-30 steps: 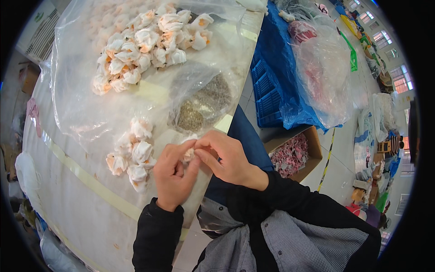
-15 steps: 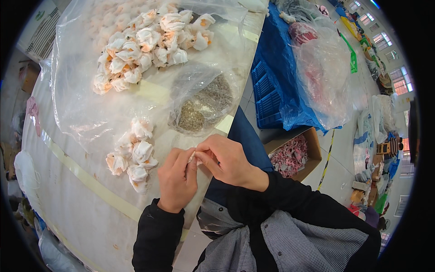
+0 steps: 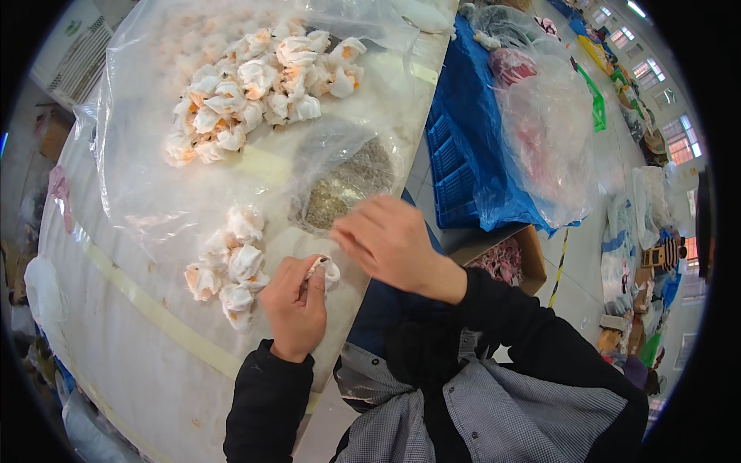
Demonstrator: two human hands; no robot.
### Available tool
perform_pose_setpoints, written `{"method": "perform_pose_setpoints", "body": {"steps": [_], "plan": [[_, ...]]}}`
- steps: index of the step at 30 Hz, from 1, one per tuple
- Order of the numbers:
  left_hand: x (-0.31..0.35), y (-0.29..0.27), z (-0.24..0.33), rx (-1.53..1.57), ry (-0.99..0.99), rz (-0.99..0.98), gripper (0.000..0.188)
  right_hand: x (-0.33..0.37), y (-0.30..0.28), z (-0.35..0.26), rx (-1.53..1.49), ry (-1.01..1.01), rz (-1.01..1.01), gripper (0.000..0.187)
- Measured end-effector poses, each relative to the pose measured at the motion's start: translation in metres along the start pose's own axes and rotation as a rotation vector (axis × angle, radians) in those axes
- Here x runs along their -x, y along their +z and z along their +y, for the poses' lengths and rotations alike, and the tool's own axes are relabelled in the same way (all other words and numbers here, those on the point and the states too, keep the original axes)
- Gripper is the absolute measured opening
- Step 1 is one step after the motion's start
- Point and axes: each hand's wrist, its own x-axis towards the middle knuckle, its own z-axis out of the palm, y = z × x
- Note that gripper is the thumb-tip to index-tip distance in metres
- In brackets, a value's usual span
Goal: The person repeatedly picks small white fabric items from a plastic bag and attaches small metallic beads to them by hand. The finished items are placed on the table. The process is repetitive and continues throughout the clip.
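Between the thumb and fingers of my left hand (image 3: 293, 309), a small white artificial flower head (image 3: 332, 273) is pinched, with a tiny dark tip showing. My right hand (image 3: 395, 245) is apart from it, just right of it and over the table edge; its fingers are blurred by motion. Beyond my right hand lies a clear plastic bag (image 3: 328, 204) of small greyish-beige bead-like pieces. Left of my left hand, a small cluster of white and peach flower heads (image 3: 245, 262) rests on the table. A larger pile of similar flower heads (image 3: 255, 81) sits farther off on clear plastic.
The pale table (image 3: 154, 370) carries strips of yellowish tape. Right of it stand a blue crate (image 3: 451, 170) with blue sheeting and a clear plastic bag (image 3: 544, 139), and a cardboard box (image 3: 532, 258) of pink scraps. Clear sheeting (image 3: 135, 170) covers the far left.
My right hand has come away from my left, moving up and to the right. The white flower head now shows more plainly in my left hand, which has barely moved.
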Motion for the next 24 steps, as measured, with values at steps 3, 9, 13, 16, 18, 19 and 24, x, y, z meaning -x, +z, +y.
{"method": "perform_pose_setpoints", "body": {"steps": [3,9,13,16,18,19,24], "plan": [[-0.003,0.000,0.001,-0.014,0.004,0.033,0.011,-0.022,0.017,0.026,0.249,-0.047,-0.092,0.010],[-0.002,0.000,0.000,0.027,-0.025,0.069,0.010,-0.036,0.050,0.044,0.319,-0.079,-0.169,0.012],[-0.001,-0.002,-0.002,0.044,-0.096,0.042,0.014,-0.037,0.053,0.047,0.312,-0.105,-0.174,0.012],[0.002,-0.001,-0.010,0.086,-0.093,0.051,0.015,-0.037,0.043,0.041,0.187,-0.123,-0.093,0.011],[0.000,-0.003,-0.007,0.082,-0.096,0.047,0.015,-0.035,0.024,0.030,-0.004,-0.045,-0.100,0.009],[0.000,-0.003,-0.006,0.090,-0.101,0.061,0.014,-0.034,0.015,0.023,-0.103,-0.007,-0.105,0.008],[-0.001,-0.003,-0.006,0.073,-0.067,0.065,0.013,-0.010,-0.003,-0.005,-0.956,0.576,-0.314,0.010]]}}
